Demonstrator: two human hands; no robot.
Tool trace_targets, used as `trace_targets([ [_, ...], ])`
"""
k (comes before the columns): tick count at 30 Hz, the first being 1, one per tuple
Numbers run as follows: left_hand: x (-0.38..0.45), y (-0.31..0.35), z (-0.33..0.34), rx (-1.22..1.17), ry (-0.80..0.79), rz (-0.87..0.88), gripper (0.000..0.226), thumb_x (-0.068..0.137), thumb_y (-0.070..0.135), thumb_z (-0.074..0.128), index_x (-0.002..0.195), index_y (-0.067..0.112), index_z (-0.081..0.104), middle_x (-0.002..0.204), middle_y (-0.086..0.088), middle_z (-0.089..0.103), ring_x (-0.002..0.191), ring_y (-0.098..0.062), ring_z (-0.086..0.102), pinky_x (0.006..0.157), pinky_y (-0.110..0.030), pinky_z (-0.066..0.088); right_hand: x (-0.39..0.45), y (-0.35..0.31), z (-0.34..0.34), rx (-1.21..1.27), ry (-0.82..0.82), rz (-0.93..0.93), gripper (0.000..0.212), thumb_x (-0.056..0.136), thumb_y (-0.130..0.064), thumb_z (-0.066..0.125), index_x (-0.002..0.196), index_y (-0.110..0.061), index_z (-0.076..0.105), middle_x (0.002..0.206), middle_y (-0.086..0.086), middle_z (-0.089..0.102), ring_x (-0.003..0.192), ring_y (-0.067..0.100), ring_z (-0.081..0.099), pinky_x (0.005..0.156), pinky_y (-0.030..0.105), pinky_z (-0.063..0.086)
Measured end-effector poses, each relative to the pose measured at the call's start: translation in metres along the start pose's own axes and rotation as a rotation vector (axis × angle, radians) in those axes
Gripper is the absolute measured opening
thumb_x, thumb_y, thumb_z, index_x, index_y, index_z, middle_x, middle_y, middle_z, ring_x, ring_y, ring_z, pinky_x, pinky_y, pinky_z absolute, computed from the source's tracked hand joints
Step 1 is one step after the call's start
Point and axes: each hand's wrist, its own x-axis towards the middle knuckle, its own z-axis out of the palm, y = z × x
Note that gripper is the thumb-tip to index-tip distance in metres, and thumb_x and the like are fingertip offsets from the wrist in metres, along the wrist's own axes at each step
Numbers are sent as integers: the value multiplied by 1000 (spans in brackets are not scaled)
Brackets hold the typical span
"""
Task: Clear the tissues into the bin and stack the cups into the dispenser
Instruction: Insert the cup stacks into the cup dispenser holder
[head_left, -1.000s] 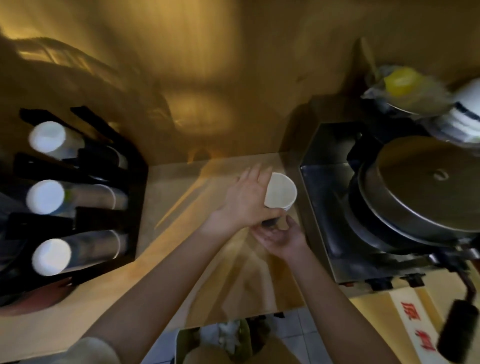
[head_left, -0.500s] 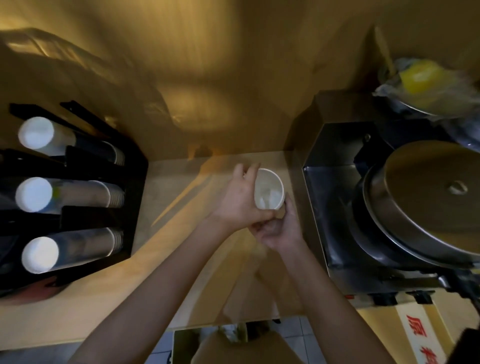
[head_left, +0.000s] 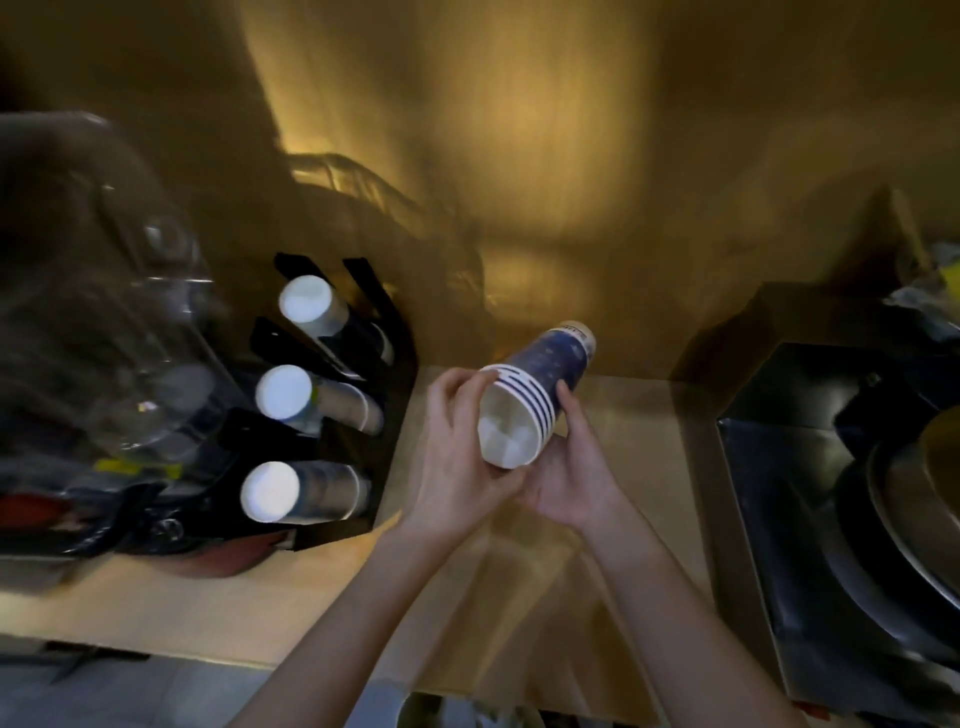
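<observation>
A stack of several nested paper cups (head_left: 537, 387), dark blue outside and white inside, lies tilted in the air over the counter with its open mouth facing me. My left hand (head_left: 457, 457) grips the rim end from the left and below. My right hand (head_left: 571, 467) cradles the stack from the right. The black cup dispenser (head_left: 384, 452) stands to the left with three slanted rows of white-ended cup stacks (head_left: 283, 392). No tissues are visible.
A wooden counter (head_left: 623, 467) runs under the hands. A steel appliance with a round lid (head_left: 914, 519) fills the right side. Clear plastic containers (head_left: 130, 364) are blurred at the far left. The counter's front edge and floor lie below.
The stack has been lifted and tipped, so its blue side now shows. Both hands moved left with it toward the dispenser, and the camera swung left.
</observation>
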Motion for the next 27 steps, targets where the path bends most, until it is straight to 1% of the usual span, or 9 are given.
trace_targets([
  [4,-4,-20,-39,66,25,-49,84,58,36,76,128,20,32,132,-5,35,117,-16,45,94,-26,44,23,17,39,-101,-33,-38,56,78,-52,53,114,-11,61,97,12,74,85,24,72,74,37,58],
  [6,-2,-31,-61,42,17,-96,81,57,42,75,125,17,39,129,-4,41,114,-12,46,92,-22,42,36,25,54,-160,-29,-114,60,73,-45,62,122,-11,54,108,14,71,93,26,69,82,41,55],
  [9,4,-44,-93,-18,8,-134,71,61,52,72,118,17,48,117,1,51,98,3,42,81,-1,33,49,29,75,-387,49,-274,89,56,-37,81,134,-21,42,129,13,58,108,28,63,77,37,55],
  [12,16,-56,-118,-110,4,-185,77,58,62,67,121,23,48,116,4,57,98,1,49,77,-2,36,55,27,102,-689,80,-463,98,53,-24,84,138,-24,34,128,4,57,110,18,61,86,36,54],
  [14,26,-60,-135,-173,18,-207,80,58,61,68,125,26,44,117,5,59,103,-4,55,75,-1,39,58,22,126,-847,64,-595,86,63,-9,82,134,-20,33,118,-7,57,99,-4,60,85,19,52],
  [16,39,-59,-155,-228,41,-193,78,63,49,75,129,25,41,116,7,60,105,-4,56,77,2,40,66,17,147,-983,42,-693,82,64,-5,81,127,-24,32,115,-13,53,97,-13,57,80,5,47],
  [19,57,-50,-186,-271,122,-126,69,70,35,75,130,23,41,118,9,58,106,-4,56,87,-9,45,85,10,168,-1116,20,-774,86,57,-17,86,123,-35,33,131,-2,49,121,11,50,100,26,45],
  [21,69,-45,-203,-249,185,-87,66,73,33,73,129,22,42,121,9,57,109,-5,54,90,-15,46,95,4,181,-1156,27,-808,85,53,-20,87,115,-46,34,130,-2,49,124,17,47,105,38,42],
  [27,96,-51,-222,-72,298,-14,66,71,32,75,127,17,44,121,5,55,115,-13,51,95,-37,48,128,7,202,-1243,70,-763,89,55,-18,87,128,-25,37,133,2,49,124,19,49,103,39,44],
])
